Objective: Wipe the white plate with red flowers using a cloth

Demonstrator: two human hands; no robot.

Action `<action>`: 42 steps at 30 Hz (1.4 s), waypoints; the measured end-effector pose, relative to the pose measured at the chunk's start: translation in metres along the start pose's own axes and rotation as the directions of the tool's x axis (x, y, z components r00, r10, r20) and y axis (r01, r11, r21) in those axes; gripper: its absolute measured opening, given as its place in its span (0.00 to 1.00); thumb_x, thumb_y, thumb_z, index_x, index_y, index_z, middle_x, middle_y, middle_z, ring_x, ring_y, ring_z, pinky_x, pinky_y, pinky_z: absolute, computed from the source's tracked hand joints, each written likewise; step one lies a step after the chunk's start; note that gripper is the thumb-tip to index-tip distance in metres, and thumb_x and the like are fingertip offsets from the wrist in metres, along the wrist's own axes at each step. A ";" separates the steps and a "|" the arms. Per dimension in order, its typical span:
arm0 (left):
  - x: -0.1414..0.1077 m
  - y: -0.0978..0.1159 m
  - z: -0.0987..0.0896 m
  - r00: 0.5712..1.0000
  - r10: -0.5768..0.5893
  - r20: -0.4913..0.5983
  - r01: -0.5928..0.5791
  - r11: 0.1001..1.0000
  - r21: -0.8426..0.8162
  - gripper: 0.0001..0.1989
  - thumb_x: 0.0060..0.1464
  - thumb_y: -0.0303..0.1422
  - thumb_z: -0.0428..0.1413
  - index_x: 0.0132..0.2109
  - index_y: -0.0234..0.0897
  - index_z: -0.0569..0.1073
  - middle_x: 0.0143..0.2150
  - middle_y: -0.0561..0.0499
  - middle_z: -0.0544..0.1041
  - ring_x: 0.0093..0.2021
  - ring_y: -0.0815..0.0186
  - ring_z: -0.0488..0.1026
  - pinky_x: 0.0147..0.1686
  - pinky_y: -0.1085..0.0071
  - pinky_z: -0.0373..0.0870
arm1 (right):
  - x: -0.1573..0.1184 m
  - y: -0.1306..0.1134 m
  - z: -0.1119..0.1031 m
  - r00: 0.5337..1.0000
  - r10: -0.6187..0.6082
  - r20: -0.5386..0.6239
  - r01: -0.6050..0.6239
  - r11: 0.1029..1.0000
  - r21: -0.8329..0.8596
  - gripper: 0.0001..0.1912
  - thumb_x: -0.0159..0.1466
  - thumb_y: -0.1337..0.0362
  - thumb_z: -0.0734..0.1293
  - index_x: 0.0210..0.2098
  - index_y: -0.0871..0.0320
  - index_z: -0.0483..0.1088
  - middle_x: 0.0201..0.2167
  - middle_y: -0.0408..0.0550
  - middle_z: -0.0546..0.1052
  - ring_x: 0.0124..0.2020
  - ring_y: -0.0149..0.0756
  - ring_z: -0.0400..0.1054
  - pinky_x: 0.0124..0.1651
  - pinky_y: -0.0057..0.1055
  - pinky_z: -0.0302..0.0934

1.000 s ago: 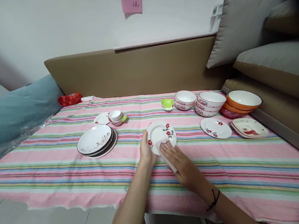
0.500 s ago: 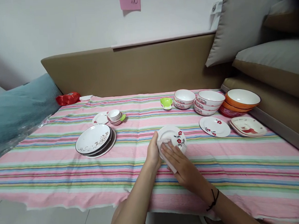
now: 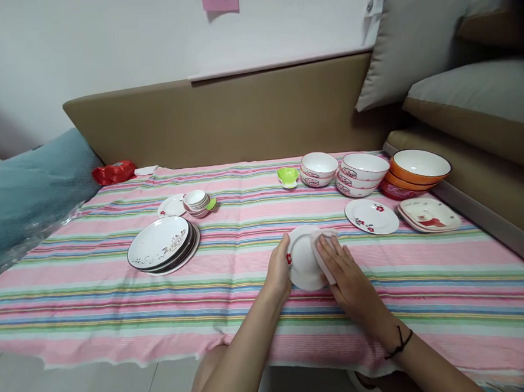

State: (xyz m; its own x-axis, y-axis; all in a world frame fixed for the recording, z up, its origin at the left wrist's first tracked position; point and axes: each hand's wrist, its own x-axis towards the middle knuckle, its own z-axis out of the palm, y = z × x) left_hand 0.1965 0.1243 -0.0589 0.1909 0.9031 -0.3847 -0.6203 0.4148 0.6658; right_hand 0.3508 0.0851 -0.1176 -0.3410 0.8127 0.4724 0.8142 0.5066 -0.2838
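Observation:
A round white plate [image 3: 302,264] with a red flower at its left edge is gripped at the left rim by my left hand [image 3: 279,269], thumb on top. My right hand [image 3: 344,274] presses a pale cloth [image 3: 321,254] against the plate's right side, its fingers lying over the cloth. The plate is held above the striped tablecloth [image 3: 230,257]. Another flowered white plate [image 3: 372,217] lies farther right, beside a stack of squarish dishes [image 3: 427,215].
Stacked plates [image 3: 161,243] stand at the left, with small bowls [image 3: 197,203] behind them. A green dish [image 3: 287,176], white bowls [image 3: 319,169] and orange bowls [image 3: 420,168] line the back right. Behind is a brown backrest [image 3: 222,121]; cushions [image 3: 412,39] are at right.
My right hand and the cloth have moved right across the plate. The plate has turned, its red flower now by my left hand, which has shifted slightly right. The view has shifted a little.

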 end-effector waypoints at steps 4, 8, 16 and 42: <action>0.000 -0.007 0.000 0.996 -0.091 0.018 0.092 0.995 -0.049 0.22 0.58 0.44 0.53 0.45 0.27 0.78 0.41 0.38 0.81 0.46 0.54 0.77 0.52 0.63 0.70 | 0.009 -0.015 0.002 0.994 -0.096 0.049 0.090 0.988 0.123 0.37 0.63 0.73 0.54 0.70 0.56 0.39 0.69 0.51 0.50 0.71 0.47 0.34 0.66 0.57 0.47; 0.007 0.014 -0.006 0.998 -0.063 -0.026 0.058 0.988 -0.143 0.23 0.61 0.43 0.48 0.46 0.26 0.77 0.41 0.38 0.80 0.46 0.54 0.77 0.53 0.61 0.70 | 0.013 -0.031 0.001 0.965 -0.229 0.128 0.203 0.960 0.192 0.40 0.59 0.76 0.53 0.70 0.59 0.39 0.70 0.49 0.49 0.71 0.44 0.33 0.68 0.53 0.46; 0.008 0.028 -0.010 0.999 0.040 -0.029 -0.042 0.997 -0.071 0.20 0.59 0.41 0.53 0.50 0.28 0.76 0.45 0.40 0.80 0.48 0.54 0.76 0.55 0.61 0.68 | 0.024 -0.007 0.006 0.993 -0.068 0.094 0.057 0.992 0.113 0.33 0.66 0.71 0.52 0.70 0.58 0.40 0.70 0.52 0.50 0.71 0.45 0.33 0.66 0.55 0.48; 0.008 0.030 -0.018 0.981 0.149 -0.125 -0.158 0.986 -0.059 0.19 0.61 0.41 0.50 0.48 0.30 0.76 0.43 0.43 0.81 0.46 0.58 0.77 0.52 0.65 0.70 | 0.048 -0.025 0.009 0.991 -0.111 0.070 0.108 0.993 0.052 0.33 0.68 0.68 0.53 0.70 0.58 0.38 0.69 0.52 0.50 0.71 0.45 0.33 0.67 0.55 0.42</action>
State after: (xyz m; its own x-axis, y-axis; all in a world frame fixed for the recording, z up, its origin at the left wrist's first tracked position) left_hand 0.1655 0.1416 -0.0535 -0.0008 0.9338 -0.3579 -0.6864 0.2598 0.6792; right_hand 0.3100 0.1145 -0.0955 -0.4614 0.7694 0.4417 0.7473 0.6054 -0.2739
